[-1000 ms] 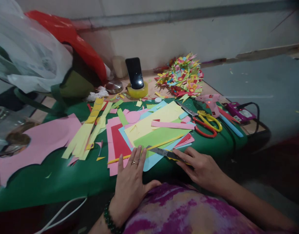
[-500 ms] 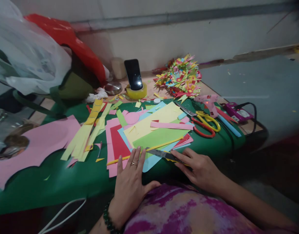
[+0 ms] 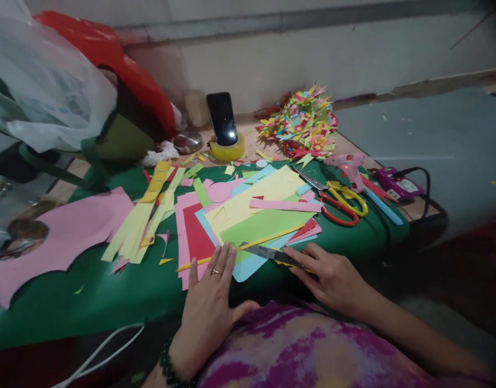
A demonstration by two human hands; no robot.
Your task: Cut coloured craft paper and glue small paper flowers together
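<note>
My left hand lies flat with fingers stretched out, its fingertips pressing on a thin yellow paper strip. That strip runs slantwise across a pile of coloured paper, with a light green sheet and a pale yellow sheet on top. Red paper, pink and light blue paper stick out beneath. My right hand is closed around a utility knife, its blade pointing left and its tip at the yellow strip, just right of my left fingertips. A pink strip rests across the pile.
Red-handled scissors, yellow-handled scissors and a pink glue gun lie at right. A phone leans in a tape roll. Paper flowers are heaped behind. Pale yellow strips and a pink cutout lie left.
My left hand has slid slightly left along the yellow strip. The knife tip has shifted a little left along it too, still in my right hand.
</note>
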